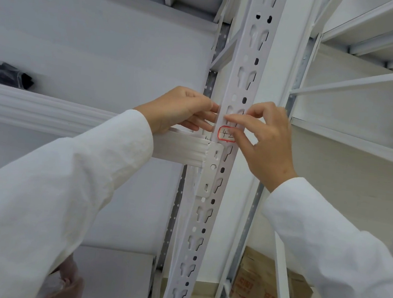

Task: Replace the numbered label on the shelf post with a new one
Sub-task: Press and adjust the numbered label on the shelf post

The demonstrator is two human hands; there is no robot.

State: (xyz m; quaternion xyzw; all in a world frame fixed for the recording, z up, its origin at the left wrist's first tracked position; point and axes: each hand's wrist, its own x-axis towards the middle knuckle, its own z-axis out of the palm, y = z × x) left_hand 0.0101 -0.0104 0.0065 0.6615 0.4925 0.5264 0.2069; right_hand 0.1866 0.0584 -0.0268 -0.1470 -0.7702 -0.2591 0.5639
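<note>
A white perforated shelf post [244,64] runs up the middle of the head view. Stuck on it just above the beam bracket is a small red-bordered label [226,133] with handwritten "4-2". My left hand [182,111] rests against the post's left side, fingertips touching the post right beside the label. My right hand [264,139] comes from the right, its index finger laid across the post just above the label and its thumb at the label's right edge, hiding that edge. Whether the label is being pressed on or peeled, I cannot tell.
A white shelf beam [181,147] joins the post at the bracket below the label. Black items [6,75] lie on the left shelf. Cardboard boxes [263,284] sit on the floor at lower right. More white shelving [367,82] stands to the right.
</note>
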